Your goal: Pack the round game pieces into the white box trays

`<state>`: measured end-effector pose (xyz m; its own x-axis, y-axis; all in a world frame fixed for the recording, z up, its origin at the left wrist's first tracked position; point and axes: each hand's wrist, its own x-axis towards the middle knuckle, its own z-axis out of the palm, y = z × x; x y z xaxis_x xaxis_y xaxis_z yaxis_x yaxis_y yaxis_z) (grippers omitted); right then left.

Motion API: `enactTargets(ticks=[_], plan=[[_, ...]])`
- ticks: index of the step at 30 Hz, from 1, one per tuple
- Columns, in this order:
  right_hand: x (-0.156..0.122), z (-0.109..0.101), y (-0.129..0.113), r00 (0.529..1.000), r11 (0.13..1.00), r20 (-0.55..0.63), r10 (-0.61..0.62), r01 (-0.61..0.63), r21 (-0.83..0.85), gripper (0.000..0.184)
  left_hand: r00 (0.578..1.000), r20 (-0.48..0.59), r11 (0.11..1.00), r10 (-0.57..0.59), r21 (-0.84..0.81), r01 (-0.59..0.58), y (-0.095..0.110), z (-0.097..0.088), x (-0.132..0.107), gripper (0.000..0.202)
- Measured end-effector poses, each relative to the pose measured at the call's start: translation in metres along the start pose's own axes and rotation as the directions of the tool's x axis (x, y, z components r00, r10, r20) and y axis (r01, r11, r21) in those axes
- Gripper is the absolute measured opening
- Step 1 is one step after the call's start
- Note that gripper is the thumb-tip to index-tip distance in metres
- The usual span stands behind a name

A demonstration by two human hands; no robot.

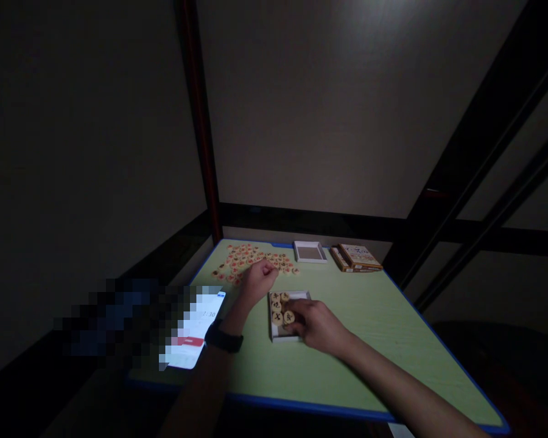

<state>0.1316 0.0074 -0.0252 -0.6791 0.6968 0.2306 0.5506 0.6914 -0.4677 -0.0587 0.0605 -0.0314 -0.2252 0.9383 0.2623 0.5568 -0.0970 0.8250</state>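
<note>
Round pieces in an open box, placement apparently underway: right hand, fingers clamped on one; left hand, fingers together near scattered pieces, contents indistinct from here. Next move calls for aligned release.

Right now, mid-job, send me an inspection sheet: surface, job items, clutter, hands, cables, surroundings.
Surface: green table with blue edging.
Job items: loose round pieces spread at the far left; more round pieces inside the near tray.
Clutter: far tray, printed boxes at the far right, lit phone at the left.
Hands: left hand curled by the loose pieces, grip unclear; right hand at the near tray, fingers among its pieces, grip unclear.
Cables: nothing seen.
Surroundings: dim light, pale wall behind.
</note>
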Motion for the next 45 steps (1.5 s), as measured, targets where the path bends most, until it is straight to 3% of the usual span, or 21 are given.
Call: enactTargets(ticks=[6, 12, 18, 22, 30, 35, 40, 45], plan=[[0.001, 0.0, 0.003, 1.0, 0.999, -0.017, 0.017, -0.017, 0.051, 0.035, 1.0, -0.008, 1.0, 0.02, -0.002, -0.02, -0.001, 0.003, -0.001, 0.01], [0.002, 0.004, 0.006, 1.0, 1.0, -0.009, 0.01, -0.01, 0.017, 0.023, 0.999, -0.039, 1.0, 0.005, -0.024, -0.006, 0.003, 0.001, -0.002, 0.01], [0.005, 0.004, 0.006, 0.999, 0.999, 0.002, 0.04, -0.04, -0.011, 0.036, 0.998, -0.065, 1.0, -0.021, -0.024, 0.019, 0.014, -0.005, -0.006, 0.009], [0.006, 0.005, 0.008, 0.999, 0.999, -0.001, 0.033, -0.033, -0.009, 0.034, 0.997, -0.067, 0.999, -0.034, -0.03, 0.032, 0.017, -0.008, -0.007, 0.01], [0.006, 0.003, 0.005, 0.999, 0.999, -0.009, 0.032, -0.032, 0.024, 0.036, 0.983, -0.17, 0.997, -0.07, -0.037, 0.064, 0.018, -0.009, -0.005, 0.012], [0.003, -0.01, 0.004, 0.998, 0.995, -0.044, 0.047, -0.043, 0.085, 0.04, 0.98, -0.195, 0.979, -0.037, 0.187, 0.074, 0.032, -0.012, -0.016, 0.019], [0.003, -0.021, 0.01, 0.998, 0.979, 0.024, 0.056, -0.06, 0.194, 0.042, 0.991, -0.128, 0.903, 0.026, 0.428, 0.031, 0.043, -0.015, -0.027, 0.022], [0.007, -0.022, 0.009, 0.996, 0.993, 0.082, 0.031, -0.04, 0.111, 0.05, 0.997, -0.07, 0.855, 0.028, 0.518, 0.013, 0.045, -0.016, -0.032, 0.024]])
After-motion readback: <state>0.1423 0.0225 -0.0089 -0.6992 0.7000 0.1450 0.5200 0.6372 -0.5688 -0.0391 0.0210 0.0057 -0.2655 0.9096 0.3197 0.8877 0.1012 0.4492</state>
